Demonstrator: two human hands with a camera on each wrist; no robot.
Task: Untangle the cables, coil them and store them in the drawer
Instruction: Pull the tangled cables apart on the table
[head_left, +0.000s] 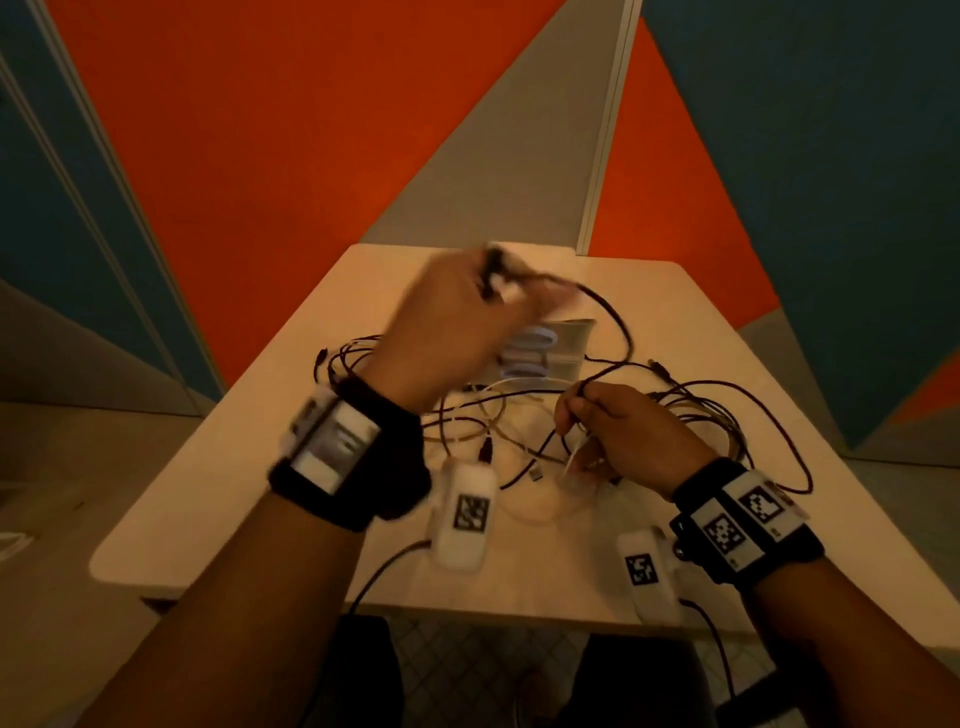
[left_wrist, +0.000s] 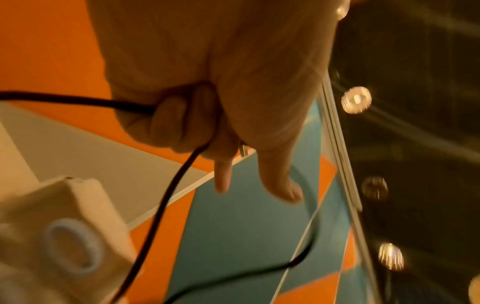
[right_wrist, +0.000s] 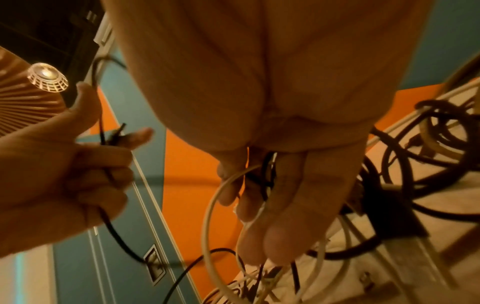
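Above the table (head_left: 218, 493), the left hand (head_left: 447, 322) grips a black cable (left_wrist: 168, 197) in its curled fingers; the right hand (head_left: 628, 431) pinches a black and a white cable (right_wrist: 210, 216) from the tangle (head_left: 519, 415).

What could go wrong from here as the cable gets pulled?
The raised left hand grips a thin black cable that still runs into the tangled black and white cable pile on the beige table; pulling could tighten knots. The right hand holds several strands, so one may slip. The pile could drag the small white drawer box.
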